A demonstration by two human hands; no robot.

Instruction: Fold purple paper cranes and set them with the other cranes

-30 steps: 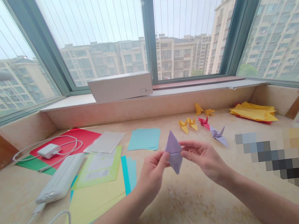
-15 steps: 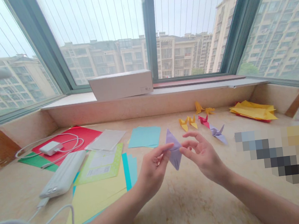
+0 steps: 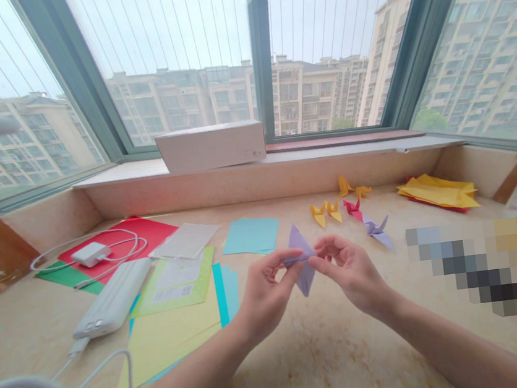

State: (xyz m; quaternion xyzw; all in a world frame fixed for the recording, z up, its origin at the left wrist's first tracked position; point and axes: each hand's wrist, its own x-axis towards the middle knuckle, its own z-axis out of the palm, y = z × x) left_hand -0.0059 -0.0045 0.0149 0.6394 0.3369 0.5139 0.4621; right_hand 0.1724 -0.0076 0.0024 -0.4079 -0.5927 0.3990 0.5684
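Purple paper (image 3: pixel 297 239), folded into a slim diamond, is held between two hands over the middle of the tabletop (image 3: pixel 342 352), one point aimed at the back edge and the other toward the person. The left hand (image 3: pixel 269 286) pinches it from the left: the forefinger lies across the near face at the diamond's waist and the thumb presses just below, leaving both points clear. The right hand (image 3: pixel 348 268) pinches the right corner between thumb and forefinger, with the other fingers curled; what touches the back of the paper is hidden. Beyond the right hand, toward the back edge, sit yellow folded birds (image 3: pixel 334 211), a red folded bird (image 3: pixel 354 210) and a purple folded bird (image 3: pixel 378 231). Yellow sheets (image 3: pixel 438 192) are piled near the back right corner. Blue sheets (image 3: pixel 250 235) lie left of the diamond, nearer the back edge. Farther left are pale yellow sheets (image 3: pixel 176 337), a white power bank (image 3: pixel 112 301) and, toward the back left corner, a red sheet (image 3: pixel 159 227).
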